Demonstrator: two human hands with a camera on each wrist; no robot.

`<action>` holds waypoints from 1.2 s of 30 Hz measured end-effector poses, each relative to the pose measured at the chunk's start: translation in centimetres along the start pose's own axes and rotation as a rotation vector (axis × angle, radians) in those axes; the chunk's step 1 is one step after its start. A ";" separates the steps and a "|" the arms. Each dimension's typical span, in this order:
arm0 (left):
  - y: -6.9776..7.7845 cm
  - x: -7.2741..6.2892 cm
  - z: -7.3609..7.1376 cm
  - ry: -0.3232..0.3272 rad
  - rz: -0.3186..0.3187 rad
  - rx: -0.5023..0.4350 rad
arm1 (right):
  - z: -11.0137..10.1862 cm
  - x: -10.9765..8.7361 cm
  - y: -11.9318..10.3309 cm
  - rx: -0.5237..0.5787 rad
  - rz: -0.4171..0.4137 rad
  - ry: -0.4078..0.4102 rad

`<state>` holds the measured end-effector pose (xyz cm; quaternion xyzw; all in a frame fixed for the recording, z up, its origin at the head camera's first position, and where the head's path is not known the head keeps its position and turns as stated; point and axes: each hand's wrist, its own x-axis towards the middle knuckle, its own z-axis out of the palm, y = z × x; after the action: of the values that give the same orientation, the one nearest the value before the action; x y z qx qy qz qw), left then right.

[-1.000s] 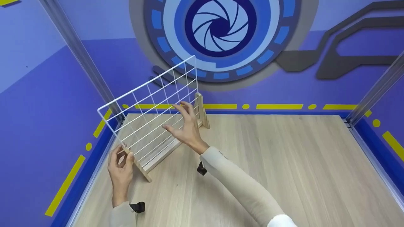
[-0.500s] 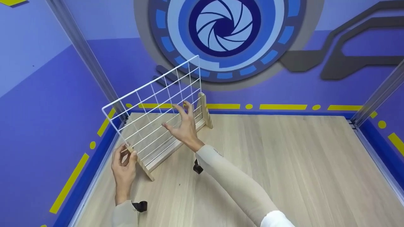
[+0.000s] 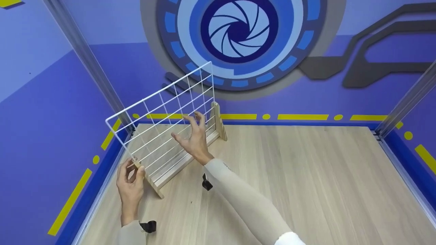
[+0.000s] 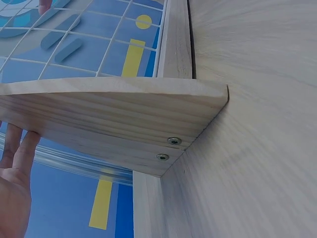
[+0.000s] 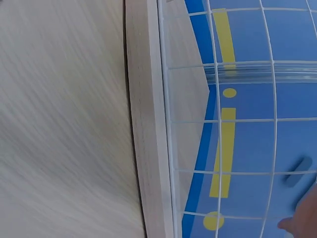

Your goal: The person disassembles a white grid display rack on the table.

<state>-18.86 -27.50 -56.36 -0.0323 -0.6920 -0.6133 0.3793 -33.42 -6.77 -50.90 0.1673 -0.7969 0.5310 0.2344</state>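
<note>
A white wire grid panel point(image 3: 159, 91) stands upright in a wooden stand, with a left end post point(image 3: 152, 184), a right end post point(image 3: 219, 124) and a base rail point(image 3: 177, 169). My left hand point(image 3: 130, 186) pinches the top of the left post, thumb on the near side and fingers on the far side. In the left wrist view, fingers point(image 4: 25, 153) meet the outer face of that post, where two screws point(image 4: 174, 141) show low down. My right hand point(image 3: 195, 141) hovers in front of the grid, thumb and fingers spread, holding nothing. Only part of it point(image 5: 303, 218) enters the right wrist view.
The stand rests at the left of a light wood-grain tabletop point(image 3: 289, 177). Behind it rises a blue printed wall point(image 3: 265, 97), with metal corner posts point(image 3: 90, 64) at the back corners. Another blue wall point(image 3: 44, 136) borders the left side.
My right hand has drifted slightly left across the front of the grid, fingers still spread. The left hand keeps its pinch on the post, and the stand stays put.
</note>
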 end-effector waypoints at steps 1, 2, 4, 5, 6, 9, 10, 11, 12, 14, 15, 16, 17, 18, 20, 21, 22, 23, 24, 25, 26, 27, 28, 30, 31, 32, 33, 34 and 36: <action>0.0 0.0 0.0 0.000 0.000 0.000 | 0.1 0.1 0.0 0.002 -0.006 0.002; 0.1 0.0 0.0 0.001 -0.004 -0.003 | 0.1 0.1 0.1 0.003 -0.014 0.007; 0.4 0.1 0.1 0.005 -0.007 -0.009 | 0.2 0.2 0.3 0.006 -0.029 0.014; 0.4 0.0 0.1 0.007 -0.004 -0.004 | 0.3 0.3 0.4 0.006 -0.037 0.017; 0.3 0.0 0.1 0.009 0.001 -0.002 | 0.3 0.3 0.5 0.007 -0.044 0.018; 0.1 -0.2 0.2 0.004 0.010 0.000 | 0.1 0.2 0.9 0.018 -0.057 0.027; 0.1 -0.2 0.3 -0.002 0.011 0.005 | 0.0 0.2 0.9 0.022 -0.059 0.033; -0.3 -0.2 0.2 -0.008 0.018 0.007 | 0.0 0.2 0.9 0.025 -0.060 0.039; -0.2 -0.2 0.3 -0.010 0.020 0.003 | -0.1 0.2 0.9 0.028 -0.059 0.044; -0.2 -0.1 0.2 -0.009 0.019 -0.004 | 0.0 0.3 0.7 0.030 -0.062 0.051; -0.1 0.0 0.1 -0.007 0.022 -0.006 | 0.0 0.4 0.6 0.037 -0.064 0.051; -0.1 0.1 0.1 -0.003 0.020 -0.010 | 0.1 0.4 0.6 0.045 -0.066 0.050; -0.1 0.1 0.0 0.001 0.020 -0.012 | 0.2 0.4 0.5 0.050 -0.068 0.048; 0.0 0.2 -0.1 0.003 0.021 -0.013 | 0.3 0.5 0.4 0.055 -0.069 0.048; -0.1 0.2 -0.2 0.001 0.022 -0.008 | 0.4 0.5 0.3 0.060 -0.072 0.049; -0.1 0.1 -0.2 -0.001 0.021 -0.005 | 0.4 0.5 0.4 0.062 -0.072 0.052; -0.1 0.1 -0.2 -0.001 0.017 -0.004 | 0.4 0.5 0.3 0.056 -0.071 0.052; -0.1 0.0 -0.3 -0.001 0.017 0.001 | 0.4 0.5 0.3 0.052 -0.070 0.052; -0.2 0.0 -0.3 0.000 0.015 0.003 | 0.4 0.4 0.3 0.050 -0.071 0.051; -0.2 -0.1 -0.4 0.001 0.013 0.005 | 0.4 0.4 0.3 0.049 -0.070 0.048; -0.3 -0.1 -0.4 0.001 0.013 0.008 | 0.4 0.5 0.3 0.047 -0.071 0.046; -0.3 -0.1 -0.4 -0.001 0.012 0.010 | 0.4 0.5 0.3 0.048 -0.070 0.043; -0.3 -0.1 -0.3 -0.002 0.011 0.014 | 0.3 0.5 0.3 0.048 -0.069 0.040; -0.3 -0.1 -0.3 -0.005 0.012 0.019 | 0.2 0.6 0.2 0.053 -0.067 0.040; -0.2 0.0 -0.3 -0.004 0.011 0.018 | 0.1 0.6 0.2 0.054 -0.067 0.041; -0.2 0.0 -0.2 -0.005 0.010 0.018 | 0.1 0.7 0.1 0.053 -0.068 0.042; -0.2 0.0 -0.2 -0.004 0.007 0.017 | 0.1 0.7 0.1 0.055 -0.068 0.045; -0.1 0.1 -0.2 -0.004 0.004 0.017 | 0.0 0.8 0.0 0.056 -0.068 0.048; -0.1 0.1 -0.2 -0.002 0.001 0.016 | 0.0 0.9 -0.1 0.058 -0.070 0.053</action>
<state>-18.87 -27.76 -56.36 -0.0304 -0.6972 -0.6078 0.3788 -34.12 -6.82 -50.37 0.1876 -0.7682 0.5498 0.2689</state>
